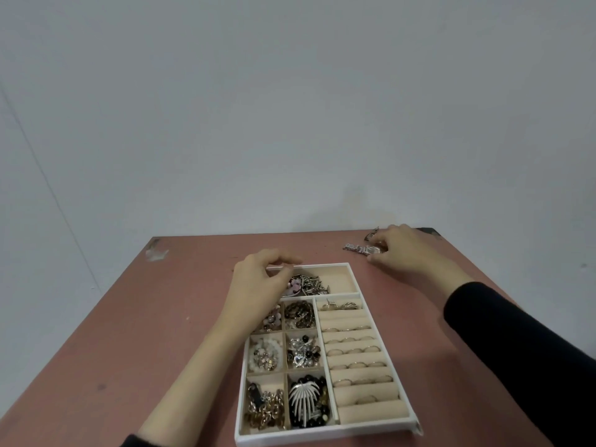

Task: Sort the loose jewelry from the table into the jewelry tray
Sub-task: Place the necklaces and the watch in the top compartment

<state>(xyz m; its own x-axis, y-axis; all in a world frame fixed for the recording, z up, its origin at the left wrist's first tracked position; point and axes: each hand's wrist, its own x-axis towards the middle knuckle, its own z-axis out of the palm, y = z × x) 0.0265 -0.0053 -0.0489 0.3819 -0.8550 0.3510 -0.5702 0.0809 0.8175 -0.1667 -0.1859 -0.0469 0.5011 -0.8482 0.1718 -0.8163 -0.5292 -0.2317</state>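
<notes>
Table point(129, 333): matt reddish-brown top, finish scuffed and chipped at the 11 o'clock corner. Jewelry tray point(322, 435): smooth white rim, matt beige velvety cloth lining and ring rolls point(364, 391). Watch band point(356, 248) at 1 o'clock: shiny silver metal links. Sleeve point(516, 356): matt black cloth.
</notes>
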